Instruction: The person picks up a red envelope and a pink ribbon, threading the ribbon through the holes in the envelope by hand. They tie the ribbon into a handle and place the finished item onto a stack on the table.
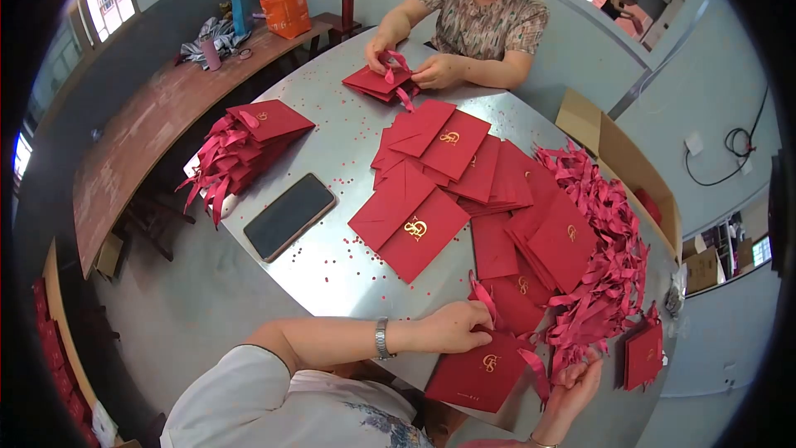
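Note:
My left hand (454, 328), with a metal watch at its wrist, has its fingers curled at the top edge of a red envelope (477, 373) with a gold emblem. A pink ribbon rises beside those fingers. To the right, my right hand (574, 386) has its fingers closed at the lower end of a heap of pink ribbons (601, 257); a ribbon runs from near the envelope towards it. More red envelopes (414, 220) with gold emblems lie spread in an overlapping pile on the metal table (332, 299).
Across the table a person (485, 25) handles red envelopes (377, 83) with ribbons. A phone (290, 214) and a beribboned stack (269, 120) lie left. A small red stack (643, 355) is at right, beside an open cardboard box (634, 158). A wooden bench (124, 158) stands left.

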A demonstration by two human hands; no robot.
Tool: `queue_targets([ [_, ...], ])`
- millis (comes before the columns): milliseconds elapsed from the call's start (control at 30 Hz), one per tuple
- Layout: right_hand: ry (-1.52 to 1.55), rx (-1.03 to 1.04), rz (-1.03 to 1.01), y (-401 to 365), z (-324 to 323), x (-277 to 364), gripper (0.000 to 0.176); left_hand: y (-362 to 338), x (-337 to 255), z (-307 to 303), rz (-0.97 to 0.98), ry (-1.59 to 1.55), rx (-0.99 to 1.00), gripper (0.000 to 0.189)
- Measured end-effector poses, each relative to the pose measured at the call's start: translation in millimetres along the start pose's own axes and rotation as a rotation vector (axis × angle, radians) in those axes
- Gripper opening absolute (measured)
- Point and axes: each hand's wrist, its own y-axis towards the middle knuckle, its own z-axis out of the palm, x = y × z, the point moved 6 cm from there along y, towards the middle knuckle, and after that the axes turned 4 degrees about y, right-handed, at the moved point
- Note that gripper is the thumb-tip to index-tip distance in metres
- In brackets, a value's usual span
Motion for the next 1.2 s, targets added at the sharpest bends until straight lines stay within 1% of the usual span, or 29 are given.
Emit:
queue_targets([
  [200, -0.042, 0.066, -0.039, -8.7, 4.6, -5.5, 0.034, 1.0, -0.5, -1.7, -0.008, 0.007, 0.008, 0.019],
  [233, -0.043, 0.062, -0.034, -11.5, 7.4, -5.5, 0.034, 0.6, -1.0, -1.6, -0.015, 0.001, 0.005, 0.019],
  [300, -0.07, -0.014, -0.054, -15.6, 12.9, -3.1, 0.03, 0.3, -0.3, 0.0, -0.028, -0.008, 0.012, 0.018],
  [333, -0.071, -0.025, -0.049, -15.7, 14.6, -2.6, 0.03, 0.7, -0.5, -1.0, -0.004, -0.007, -0.009, 0.018],
  [400, -0.109, 0.011, -0.06, -19.1, 16.1, -0.2, 0.028, 0.6, -0.4, -0.6, 0.064, 0.016, -0.072, 0.017],
  [467, -0.131, -0.001, -0.048, -19.8, 8.4, -2.7, 0.026, 0.0, 8.8, 4.5, 0.022, -0.001, -0.037, 0.017],
  [500, -0.43, -0.1, -0.15, -19.2, 12.7, 2.5, 0.025, 0.9, 0.5, -0.5, 0.015, 0.019, -0.028, 0.016],
  [533, -0.167, -0.153, -0.017, -25.7, 12.6, 0.0, 0.025, 1.3, 1.0, -0.1, 0.093, 0.08, -0.057, 0.014],
  [567, -0.125, -0.069, 0.002, -29.5, 13.3, -1.7, 0.024, 1.4, 4.8, 0.4, 0.023, -0.025, -0.055, 0.012],
  [600, -0.158, -0.049, -0.008, -30.8, 12.5, -1.5, 0.023, 2.1, 5.5, 1.6, 0.016, -0.003, -0.043, 0.012],
  [633, -0.193, -0.013, -0.017, -33.2, 12.9, -1.0, 0.023, 2.3, 6.9, 2.3, -0.04, -0.021, -0.009, 0.013],
  [667, -0.258, -0.04, 0.005, -35.7, 9.5, -3.4, 0.022, 2.9, 5.6, 2.8, -0.076, -0.015, 0.035, 0.013],
  [733, -0.323, -0.07, 0.023, -40.9, 9.0, -4.1, 0.021, 3.3, 1.8, 2.4, -0.051, -0.06, -0.008, 0.015],
  [800, -0.521, -0.039, 0.064, -44.7, 9.8, -7.1, 0.02, 2.8, 1.0, 2.9, -0.079, -0.079, 0.022, 0.015],
  [833, -0.556, -0.041, 0.11, -45.8, 6.1, -8.8, 0.018, 2.2, 1.2, 2.9, -0.094, -0.053, 0.043, 0.016],
  [867, -0.554, -0.045, 0.111, -46.7, 3.8, -9.5, 0.018, 2.0, 1.9, 3.0, -0.108, -0.026, 0.063, 0.017],
  [933, -0.568, -0.07, -0.118, -49.0, 2.1, 1.1, 0.02, 2.4, 4.0, 4.1, -0.14, -0.018, 0.081, 0.019],
  [967, -0.567, -0.073, -0.117, -51.5, -1.5, 1.4, 0.02, 2.8, 3.5, 3.4, -0.127, -0.026, 0.055, 0.017],
  [1033, -0.76, -0.056, -0.165, -57.5, -4.5, 7.8, 0.027, 0.9, 5.2, 3.7, -0.107, -0.032, 0.021, 0.015],
  [1100, -1.172, 0.156, -0.391, -68.7, 19.5, 15.6, 0.043, -0.3, 13.2, 5.3, -0.07, 0.023, 0.016, 0.015],
  [1133, -1.224, 0.202, -0.362, -68.6, 22.2, 11.0, 0.051, -2.8, 11.9, 6.2, -0.123, -0.007, 0.018, 0.015],
  [1167, -1.272, 0.262, -0.345, -68.4, 23.2, 4.8, 0.058, 0.3, 7.1, 2.0, -0.018, 0.042, 0.007, 0.014],
  [1200, -1.352, 0.308, -0.389, -66.8, 29.5, 3.3, 0.062, 1.1, 2.3, 0.5, 0.015, 0.025, -0.016, 0.015],
])
